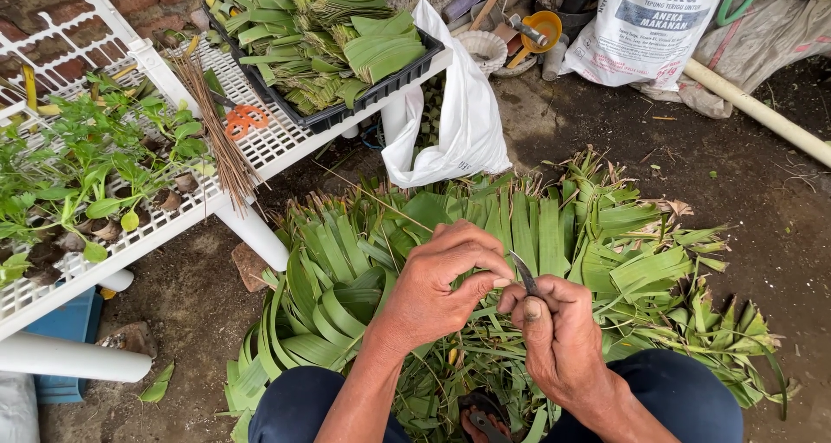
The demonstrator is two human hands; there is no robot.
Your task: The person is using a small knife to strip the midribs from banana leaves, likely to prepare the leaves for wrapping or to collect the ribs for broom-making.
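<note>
My left hand (pixel 437 278) and my right hand (pixel 554 330) meet above a heap of long green leaf strips (pixel 346 270) on the ground. The right hand grips a small dark knife blade (pixel 523 272), its tip pointing up between the two thumbs. The left hand's fingers are curled, thumb pressed near the blade; a thin green leaf piece seems pinched under it, mostly hidden. My knees in dark trousers (pixel 294 404) frame the bottom edge.
A white slatted rack (pixel 277 144) at left carries a black tray (pixel 381 88) of cut folded leaves, thin brown sticks (pixel 221 140), orange scissors (pixel 245 118) and seedlings (pixel 86 174). A white plastic bag (pixel 463 114) hangs off it. A printed sack (pixel 645 27) and white pipe (pixel 762 114) lie behind.
</note>
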